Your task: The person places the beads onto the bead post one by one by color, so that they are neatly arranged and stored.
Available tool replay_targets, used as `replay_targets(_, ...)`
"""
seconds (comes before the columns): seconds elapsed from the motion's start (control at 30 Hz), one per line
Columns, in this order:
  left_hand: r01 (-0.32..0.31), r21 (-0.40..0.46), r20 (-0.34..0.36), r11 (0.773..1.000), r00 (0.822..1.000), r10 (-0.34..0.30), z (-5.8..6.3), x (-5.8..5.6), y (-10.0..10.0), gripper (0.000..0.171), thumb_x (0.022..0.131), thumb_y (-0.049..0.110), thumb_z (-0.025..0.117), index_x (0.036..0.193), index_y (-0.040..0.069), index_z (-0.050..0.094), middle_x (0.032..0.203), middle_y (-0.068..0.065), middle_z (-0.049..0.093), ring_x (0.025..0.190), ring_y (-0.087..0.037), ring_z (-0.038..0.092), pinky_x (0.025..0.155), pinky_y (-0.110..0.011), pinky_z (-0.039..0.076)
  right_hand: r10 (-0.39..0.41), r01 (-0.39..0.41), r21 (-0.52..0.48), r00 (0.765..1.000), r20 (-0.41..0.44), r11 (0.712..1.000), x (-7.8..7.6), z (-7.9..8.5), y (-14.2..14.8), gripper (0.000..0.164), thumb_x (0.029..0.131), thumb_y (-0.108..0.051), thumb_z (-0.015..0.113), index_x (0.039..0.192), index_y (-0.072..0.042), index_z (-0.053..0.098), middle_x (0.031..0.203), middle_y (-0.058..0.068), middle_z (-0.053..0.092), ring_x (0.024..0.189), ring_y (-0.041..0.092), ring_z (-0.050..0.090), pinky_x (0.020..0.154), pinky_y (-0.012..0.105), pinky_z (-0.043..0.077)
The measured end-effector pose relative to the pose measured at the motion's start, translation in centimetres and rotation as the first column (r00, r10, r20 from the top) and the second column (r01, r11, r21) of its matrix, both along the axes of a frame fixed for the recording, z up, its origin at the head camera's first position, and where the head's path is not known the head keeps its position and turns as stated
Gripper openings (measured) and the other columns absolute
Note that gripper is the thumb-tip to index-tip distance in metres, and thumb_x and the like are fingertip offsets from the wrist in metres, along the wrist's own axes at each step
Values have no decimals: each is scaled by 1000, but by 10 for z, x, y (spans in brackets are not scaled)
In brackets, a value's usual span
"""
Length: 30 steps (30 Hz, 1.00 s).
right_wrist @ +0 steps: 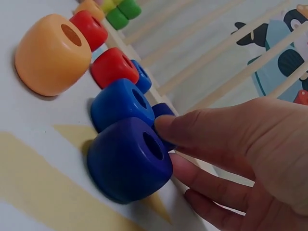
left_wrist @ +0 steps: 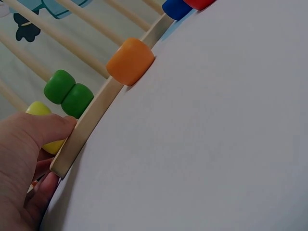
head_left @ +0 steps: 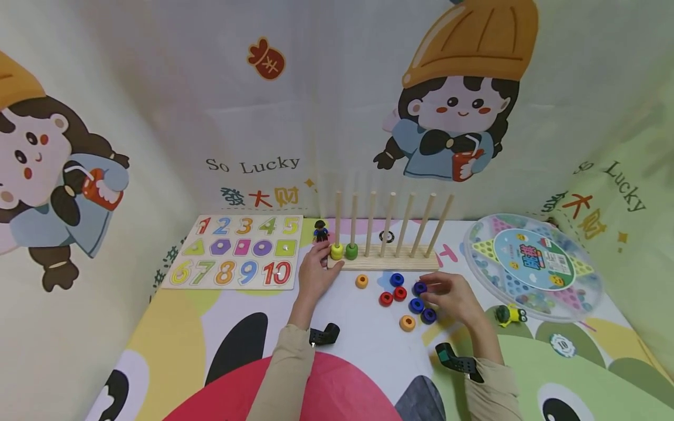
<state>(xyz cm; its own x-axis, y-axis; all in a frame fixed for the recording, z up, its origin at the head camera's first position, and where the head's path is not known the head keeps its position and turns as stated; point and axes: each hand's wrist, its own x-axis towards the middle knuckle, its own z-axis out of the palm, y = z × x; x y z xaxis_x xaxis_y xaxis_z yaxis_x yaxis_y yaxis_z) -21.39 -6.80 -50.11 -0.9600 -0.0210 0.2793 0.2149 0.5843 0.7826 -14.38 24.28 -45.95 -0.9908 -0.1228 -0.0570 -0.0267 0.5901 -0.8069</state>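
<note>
My left hand (head_left: 316, 275) grips the left end of a wooden peg stand (head_left: 389, 264), its thumb along the front edge of the base (left_wrist: 91, 120). Yellow beads (head_left: 337, 252) sit on the leftmost peg, partly covered by that thumb in the left wrist view. Two green beads (head_left: 351, 252) are stacked on the peg beside it; the other pegs are bare. In front of the stand's right end, my right hand (head_left: 451, 297) pinches a blue bead (head_left: 419, 288), mostly hidden behind the thumb and other beads in the right wrist view. Two more blue beads (right_wrist: 130, 159) lie close to the fingers.
Loose red beads (head_left: 386, 299), orange beads (head_left: 408, 323) and another blue bead (head_left: 397, 279) lie before the stand. A number board (head_left: 237, 251) is at left, a small figure (head_left: 320, 231) behind the left hand. A round game box (head_left: 534, 263) and green-yellow toy (head_left: 509, 316) are at right.
</note>
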Motion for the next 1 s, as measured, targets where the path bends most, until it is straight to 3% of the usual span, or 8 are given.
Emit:
replay_targets(0.17, -3, 5, 3, 1000, 1000, 3, -2, 1, -1, 49, 83, 22, 80, 125, -1, 66, 135, -9, 58, 109, -25, 57, 84, -36, 54, -43, 43, 14, 999, -14, 999, 1, 2, -3, 35, 88, -8, 74, 121, 0, 67, 115, 18, 68, 99, 32, 66, 84, 40, 56)
replay_targets(0.3, -1, 19, 9, 1000, 1000, 1, -3, 0, 0, 49, 83, 21, 79, 125, -1, 66, 136, -8, 57, 110, -25, 57, 85, -35, 54, -109, 108, -9, 990, -90, 994, 0, 6, -7, 33, 89, -10, 73, 120, 0, 67, 114, 18, 69, 99, 32, 67, 82, 24, 54)
replay_targets(0.43, -5, 20, 3, 1000, 1000, 5, -3, -2, 1, 49, 83, 22, 79, 125, 0, 66, 136, -7, 57, 109, -25, 57, 85, -36, 53, -192, 178, -98, 967, -166, 979, -2, 8, -19, 33, 88, -11, 75, 118, 2, 68, 110, 19, 70, 99, 30, 67, 79, 11, 49)
replay_targets(0.53, -8, 9, 9, 1000, 1000, 7, -4, -2, 0, 50, 83, 23, 80, 125, 0, 66, 136, -6, 57, 108, -24, 57, 84, -35, 53, -263, 230, -181, 947, -183, 956, -4, 5, -35, 34, 87, -11, 76, 117, 2, 69, 111, 20, 70, 99, 30, 66, 78, 8, 48)
replay_targets(0.63, -5, 9, 15, 1000, 1000, 5, -4, -2, -1, 50, 83, 23, 80, 126, 1, 66, 137, -5, 57, 108, -24, 57, 85, -34, 53, -311, 256, -238, 922, -229, 937, -7, 4, -50, 33, 85, -9, 78, 115, 1, 70, 109, 18, 70, 94, 20, 67, 77, 11, 50)
replay_targets(0.77, 0, -2, 12, 1000, 1000, 0, -6, -2, -1, 51, 83, 24, 80, 126, 1, 66, 137, -5, 57, 108, -23, 57, 85, -34, 53, -328, 230, -305, 888, -323, 924, -12, 13, -64, 30, 84, -8, 79, 111, 1, 72, 107, 16, 70, 91, 20, 68, 78, 15, 52)
replay_targets(0.8, 2, -5, 10, 1000, 1000, -2, -6, -2, -1, 51, 83, 24, 79, 126, 1, 66, 137, -6, 57, 108, -23, 57, 84, -34, 53, -325, 217, -318, 881, -343, 923, -13, 17, -67, 30, 84, -9, 79, 111, 1, 72, 107, 16, 70, 93, 26, 68, 78, 15, 53)
replay_targets(1.0, 8, -17, -28, 1000, 1000, -8, -7, -2, -2, 51, 83, 23, 79, 126, -1, 65, 135, -9, 58, 107, -25, 57, 83, -36, 54, -313, 153, -362, 843, -438, 919, -25, 54, -88, 30, 83, -5, 78, 111, 4, 71, 107, 18, 70, 91, 30, 67, 80, 17, 53)
